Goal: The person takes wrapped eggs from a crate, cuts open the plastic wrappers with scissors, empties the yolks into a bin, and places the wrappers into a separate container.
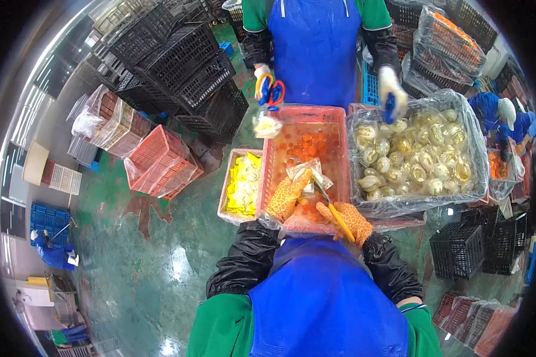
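My left hand (287, 195), in an orange patterned glove, is closed on a clear plastic pouch (319, 177). It holds the pouch over a red crate (270, 143) in which orange-red pieces (313, 144) lie in cloudy liquid. My right hand (356, 222), gloved alike, grips scissors (342, 221) with yellow handles. Their blades point up and left against the pouch; whether they are cutting cannot be made out. Just left of the crate stands a pale box (223, 202) of yellow packets (244, 183). A plastic-lined crate (420, 205) of clear pouches with pale, rounded contents (423, 157) is at right.
Opposite stands a person in a blue apron (314, 53), with scissors (269, 90) and a pouch (267, 127) at one gloved hand. Black crates (184, 65) are stacked at far left, near red crates (164, 163). More black crates (457, 250) stand at right on the wet green floor.
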